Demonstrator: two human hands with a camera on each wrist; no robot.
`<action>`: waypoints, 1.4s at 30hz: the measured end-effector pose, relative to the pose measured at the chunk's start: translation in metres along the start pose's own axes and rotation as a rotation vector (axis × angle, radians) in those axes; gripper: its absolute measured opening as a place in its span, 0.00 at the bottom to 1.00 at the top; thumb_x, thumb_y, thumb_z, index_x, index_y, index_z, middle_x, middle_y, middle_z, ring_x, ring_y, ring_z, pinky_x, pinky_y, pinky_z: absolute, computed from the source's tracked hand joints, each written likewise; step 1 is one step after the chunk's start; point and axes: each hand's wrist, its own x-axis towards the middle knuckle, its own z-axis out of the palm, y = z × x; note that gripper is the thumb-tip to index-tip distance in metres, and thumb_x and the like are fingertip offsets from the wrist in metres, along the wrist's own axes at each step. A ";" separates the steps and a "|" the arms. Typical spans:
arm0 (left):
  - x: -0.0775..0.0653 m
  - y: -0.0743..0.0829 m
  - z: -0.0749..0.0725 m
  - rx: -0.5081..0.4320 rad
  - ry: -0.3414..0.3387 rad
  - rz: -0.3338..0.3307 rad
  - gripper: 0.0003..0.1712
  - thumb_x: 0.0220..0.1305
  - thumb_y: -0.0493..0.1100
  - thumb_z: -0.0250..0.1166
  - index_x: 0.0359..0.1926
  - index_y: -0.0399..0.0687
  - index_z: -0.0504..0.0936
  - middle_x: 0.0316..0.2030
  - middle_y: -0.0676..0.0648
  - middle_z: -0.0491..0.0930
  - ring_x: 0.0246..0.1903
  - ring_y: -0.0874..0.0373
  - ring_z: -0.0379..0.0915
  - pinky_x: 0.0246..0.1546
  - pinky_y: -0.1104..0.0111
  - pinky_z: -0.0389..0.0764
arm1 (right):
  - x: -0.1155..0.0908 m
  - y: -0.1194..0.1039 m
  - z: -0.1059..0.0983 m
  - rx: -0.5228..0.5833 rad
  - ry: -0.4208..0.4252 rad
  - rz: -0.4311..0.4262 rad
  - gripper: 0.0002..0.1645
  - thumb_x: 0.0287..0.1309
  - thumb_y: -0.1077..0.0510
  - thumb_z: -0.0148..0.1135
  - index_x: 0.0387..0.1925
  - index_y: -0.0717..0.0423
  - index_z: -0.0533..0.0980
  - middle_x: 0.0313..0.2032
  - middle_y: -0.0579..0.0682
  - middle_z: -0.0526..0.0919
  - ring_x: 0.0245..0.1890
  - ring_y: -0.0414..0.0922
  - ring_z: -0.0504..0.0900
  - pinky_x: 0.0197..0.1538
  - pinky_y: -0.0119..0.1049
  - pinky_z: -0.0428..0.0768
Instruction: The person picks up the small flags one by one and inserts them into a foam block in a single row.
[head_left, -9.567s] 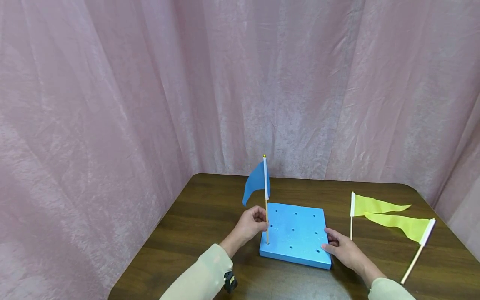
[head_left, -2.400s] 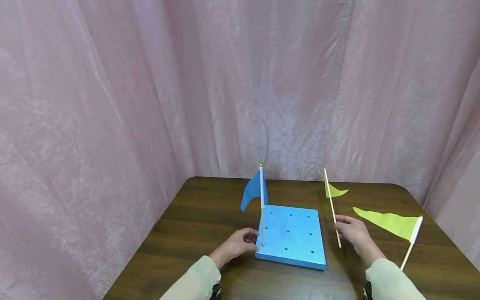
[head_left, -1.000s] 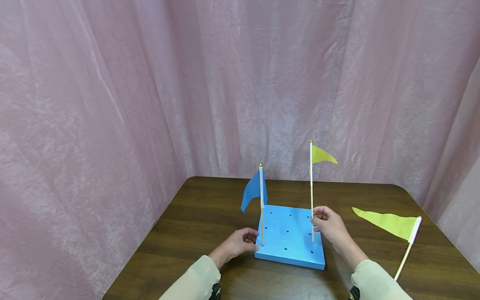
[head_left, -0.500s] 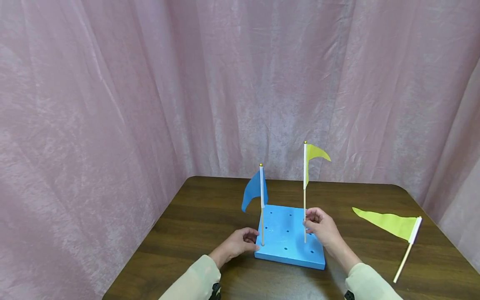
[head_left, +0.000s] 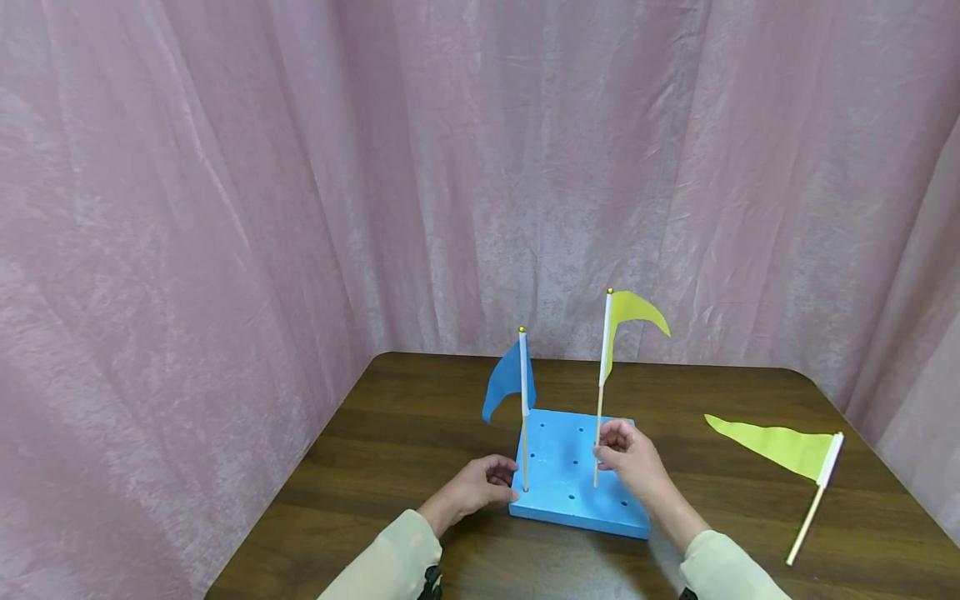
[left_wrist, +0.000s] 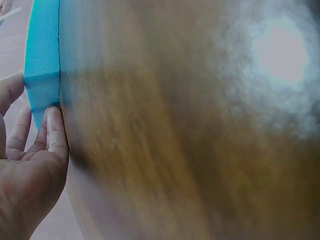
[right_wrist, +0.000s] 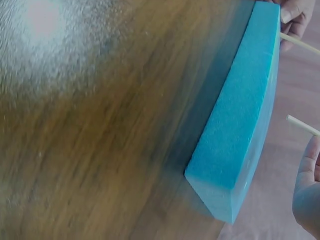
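The right hand [head_left: 632, 460] pinches a yellow flag [head_left: 632, 310] by its stick, the tip just above the board [head_left: 551, 479], lower middle of the frame. The left hand [head_left: 472, 492], fingers apart, touches the board's left side. A blue flag [head_left: 506, 381] stands in the board. Another yellow flag [head_left: 795, 447] lies on the table [head_left: 405, 417], lower right.

Blue flag [head_left: 506, 382], light-blue board [head_left: 552, 477], two yellow flags [head_left: 630, 308]

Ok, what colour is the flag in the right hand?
The flag is bright yellow; the head view shows it best.
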 end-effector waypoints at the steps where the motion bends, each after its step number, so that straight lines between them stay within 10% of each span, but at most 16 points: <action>1: 0.000 0.000 0.000 0.000 0.000 0.001 0.22 0.58 0.36 0.73 0.54 0.42 0.79 0.42 0.47 0.78 0.41 0.52 0.72 0.44 0.60 0.77 | 0.000 0.001 0.001 0.003 -0.002 -0.003 0.12 0.61 0.73 0.58 0.46 0.71 0.69 0.34 0.55 0.76 0.33 0.44 0.78 0.37 0.34 0.82; 42: 0.003 -0.002 0.001 0.008 -0.002 0.016 0.22 0.58 0.34 0.72 0.53 0.41 0.79 0.41 0.47 0.78 0.41 0.54 0.73 0.44 0.62 0.76 | -0.004 0.012 0.031 -0.001 -0.077 0.016 0.10 0.61 0.74 0.59 0.43 0.69 0.70 0.33 0.54 0.77 0.34 0.47 0.77 0.37 0.36 0.81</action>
